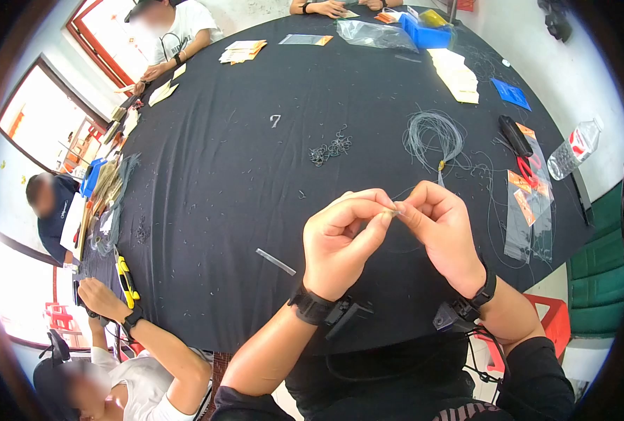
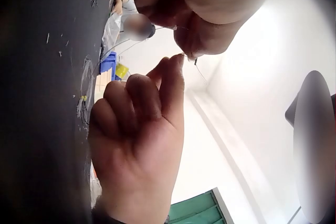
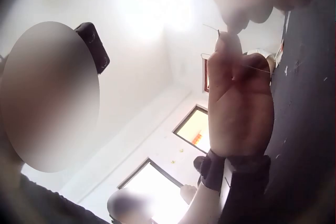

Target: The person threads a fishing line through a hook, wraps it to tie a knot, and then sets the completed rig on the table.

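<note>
Over the black round table (image 1: 256, 175), my left hand (image 1: 384, 215) and right hand (image 1: 405, 208) meet fingertip to fingertip. Between them they pinch a tiny pale piece (image 1: 395, 211) with a thin line running from it. In the left wrist view the right hand (image 2: 181, 58) reaches up to the blurred left fingertips, and a short end of line (image 2: 197, 67) sticks out. In the right wrist view the left hand (image 3: 227, 39), with a dark wrist strap, pinches the same fine line (image 3: 211, 27). What the small piece is cannot be made out.
A coil of grey line (image 1: 435, 133) and a small heap of dark hooks (image 1: 329, 149) lie beyond my hands. To the right are red scissors (image 1: 529, 168), plastic bags (image 1: 529, 203) and a water bottle (image 1: 575, 147). A clear strip (image 1: 275, 262) lies on the left. Other people sit around the table.
</note>
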Demonstrator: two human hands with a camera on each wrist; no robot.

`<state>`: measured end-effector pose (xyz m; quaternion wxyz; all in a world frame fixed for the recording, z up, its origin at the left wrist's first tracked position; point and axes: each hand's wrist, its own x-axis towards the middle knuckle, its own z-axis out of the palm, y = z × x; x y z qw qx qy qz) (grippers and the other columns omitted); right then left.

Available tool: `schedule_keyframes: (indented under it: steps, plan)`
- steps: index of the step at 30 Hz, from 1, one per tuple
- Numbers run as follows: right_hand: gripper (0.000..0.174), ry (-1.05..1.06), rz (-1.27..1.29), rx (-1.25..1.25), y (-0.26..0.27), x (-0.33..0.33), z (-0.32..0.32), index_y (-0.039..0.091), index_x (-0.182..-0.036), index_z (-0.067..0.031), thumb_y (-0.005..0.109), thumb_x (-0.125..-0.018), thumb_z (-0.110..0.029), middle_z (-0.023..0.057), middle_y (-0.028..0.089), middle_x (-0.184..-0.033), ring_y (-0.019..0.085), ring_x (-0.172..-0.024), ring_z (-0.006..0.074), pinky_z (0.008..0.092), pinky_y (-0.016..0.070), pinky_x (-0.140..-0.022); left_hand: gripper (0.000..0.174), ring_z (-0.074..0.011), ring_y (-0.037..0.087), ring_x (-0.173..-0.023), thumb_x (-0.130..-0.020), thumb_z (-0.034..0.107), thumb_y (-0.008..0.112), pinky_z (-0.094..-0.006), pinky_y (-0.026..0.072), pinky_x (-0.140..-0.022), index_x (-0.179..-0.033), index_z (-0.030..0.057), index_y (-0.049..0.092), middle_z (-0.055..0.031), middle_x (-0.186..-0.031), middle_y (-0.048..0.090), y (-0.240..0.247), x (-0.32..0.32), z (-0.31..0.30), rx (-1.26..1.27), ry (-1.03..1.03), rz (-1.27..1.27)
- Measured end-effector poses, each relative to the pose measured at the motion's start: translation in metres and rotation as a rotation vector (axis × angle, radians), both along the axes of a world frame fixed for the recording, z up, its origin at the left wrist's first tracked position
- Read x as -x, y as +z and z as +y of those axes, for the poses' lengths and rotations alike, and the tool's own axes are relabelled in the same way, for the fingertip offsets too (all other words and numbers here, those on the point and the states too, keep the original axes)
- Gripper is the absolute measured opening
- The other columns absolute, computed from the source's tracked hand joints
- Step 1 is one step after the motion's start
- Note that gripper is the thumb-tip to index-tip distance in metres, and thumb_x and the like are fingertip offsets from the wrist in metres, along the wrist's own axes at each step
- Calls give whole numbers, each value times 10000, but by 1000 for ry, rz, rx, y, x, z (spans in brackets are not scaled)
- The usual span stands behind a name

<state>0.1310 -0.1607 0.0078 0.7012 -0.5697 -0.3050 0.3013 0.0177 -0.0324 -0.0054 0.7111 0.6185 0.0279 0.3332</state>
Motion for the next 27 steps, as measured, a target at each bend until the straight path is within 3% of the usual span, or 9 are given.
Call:
schedule_keyframes:
  steps: [2, 5, 10, 15, 16, 19, 20, 24, 27]
  plan:
    - [162, 6, 32, -16, 0, 5, 2, 602, -856, -54, 708, -933, -149, -84, 548, -669, 402, -584, -30, 168, 274, -506, 63, -108, 599, -932, -911, -51, 630, -238, 486, -802, -941, -20, 675, -94, -1082, 653, 0, 1, -2, 49, 20, 41]
    - [165, -6, -57, 2, -4, 11, 1, 587, -864, -62, 707, -934, -152, -85, 540, -670, 396, -584, -32, 171, 271, -507, 53, -49, 584, -838, -911, -45, 642, -166, 450, -669, -948, -34, 679, -69, -1090, 651, -2, -3, -2, 231, 59, -8]
    - [167, 13, -261, 40, -6, 28, 3, 535, -849, -41, 662, -948, -85, -41, 540, -662, 465, -589, 9, 190, 356, -527, 76, -143, 599, -1019, -955, 82, 627, -351, 473, -952, -984, 32, 676, -40, -1094, 651, -9, -6, 0, 441, 48, -14]
    - [138, 299, 107, 97, -16, 35, 4, 523, -912, -38, 637, -964, -96, 9, 591, -764, 569, -678, 69, 222, 467, -608, 87, -170, 609, -1073, -971, 135, 608, -509, 475, -1016, -1008, 62, 638, -15, -1085, 641, 3, -4, 5, 720, -12, -93]
    - [136, 361, 153, 120, -18, 36, 5, 522, -918, -40, 634, -967, -100, 9, 591, -776, 572, -698, 68, 225, 473, -619, 103, -150, 620, -1072, -967, 134, 616, -399, 536, -967, -1033, 55, 615, -18, -1080, 635, 6, -3, 6, 760, -22, -110]
    - [130, 458, 196, 144, -20, 34, 6, 527, -956, -43, 630, -971, -120, 19, 615, -833, 604, -780, 80, 234, 500, -682, 87, -128, 632, -1003, -972, 106, 619, -241, 547, -844, -1010, 30, 638, -33, -1056, 637, 6, 4, 13, 907, -83, -82]
    - [126, 469, 200, 138, -23, 34, 6, 532, -976, -39, 634, -966, -113, 30, 627, -860, 614, -802, 86, 235, 506, -696, 96, -88, 617, -897, -966, 97, 627, -179, 515, -743, -1015, 15, 643, -38, -1053, 633, 6, 3, 12, 902, -82, -112]
    - [143, 497, 289, 140, -25, 27, 8, 554, -1080, -33, 605, -959, -88, 89, 665, -1025, 639, -917, 117, 245, 524, -759, 97, -56, 575, -802, -962, 65, 607, -142, 480, -661, -1046, 17, 602, -48, -1134, 596, 8, 2, 12, 821, -35, -106]
    - [189, 366, 691, 190, -2, 7, 4, 556, -1138, -39, 565, -956, -87, 109, 659, -1125, 637, -970, 133, 250, 526, -785, 71, -65, 570, -782, -953, 46, 614, -162, 453, -645, -1003, 0, 633, -67, -1133, 602, 6, 1, 12, 747, -3, -100]
